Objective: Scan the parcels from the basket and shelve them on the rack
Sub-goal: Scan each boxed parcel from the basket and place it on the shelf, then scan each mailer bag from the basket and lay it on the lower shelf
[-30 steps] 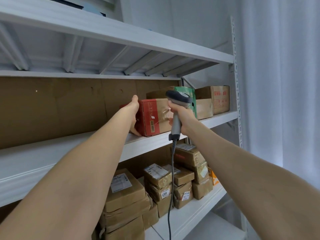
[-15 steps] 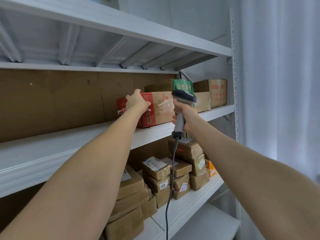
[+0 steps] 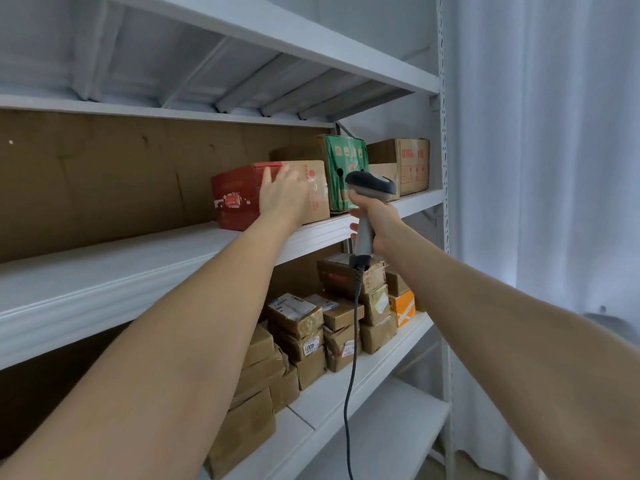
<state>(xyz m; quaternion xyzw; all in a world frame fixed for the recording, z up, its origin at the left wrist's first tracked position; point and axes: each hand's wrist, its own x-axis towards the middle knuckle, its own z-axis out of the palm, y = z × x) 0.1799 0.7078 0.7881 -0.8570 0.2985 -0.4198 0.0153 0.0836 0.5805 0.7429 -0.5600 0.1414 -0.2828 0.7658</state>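
White rack shelving (image 3: 138, 265) was loaded with the red-and-brown parcel (image 3: 235, 199), pressed by the flat left hand (image 3: 282, 199) and judged best pushed squarely back beside the green carton (image 3: 346, 168), the barcode scanner (image 3: 370, 183) gripped in the right hand (image 3: 377, 220).

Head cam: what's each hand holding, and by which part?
Right hand grips the scanner by its handle, under the head. Left hand holds nothing: it presses flat against the front of the red parcel on the shelf.

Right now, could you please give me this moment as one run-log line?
step: shelve | left hand: flat on red box | red box: on shelf, beside green box | right hand: grips scanner
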